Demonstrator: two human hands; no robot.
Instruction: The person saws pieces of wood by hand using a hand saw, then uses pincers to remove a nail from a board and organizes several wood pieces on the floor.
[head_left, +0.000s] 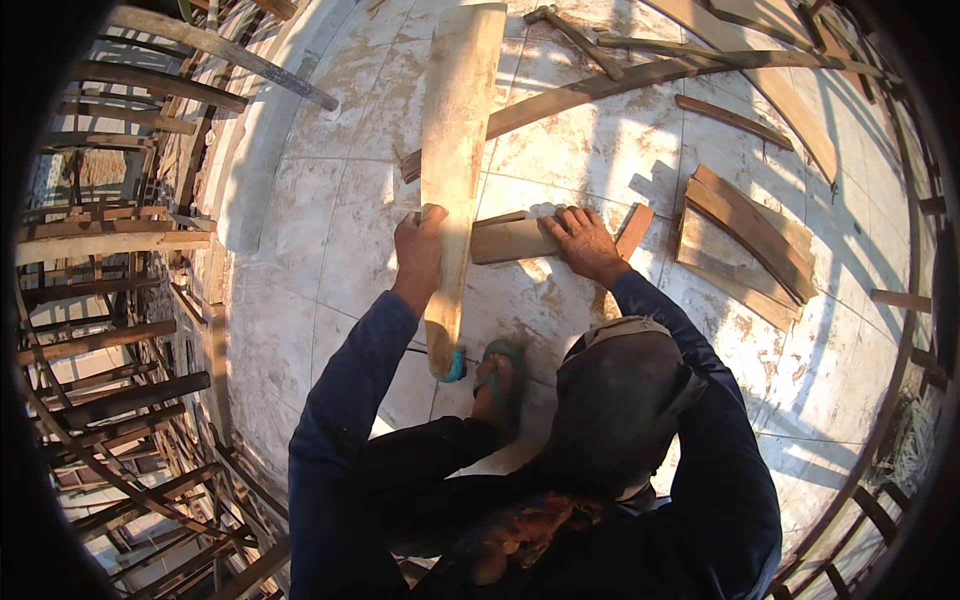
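My left hand is closed round the left edge of a long, pale wooden plank. The plank runs from the far side toward my feet, its near end beside a turquoise thing mostly hidden under it. At its right side lies a short wooden board, set crosswise, its left end against or very close to the plank. My right hand grips this board's right end, fingers bent over it. Just right of that hand is a small reddish wood piece. My foot in a green flip-flop rests near the plank's lower end.
A hammer lies at the far side by a long curved timber. Several boards are piled on the right of the tiled floor. Wooden framework lines the left edge, and a round pole juts in at upper left.
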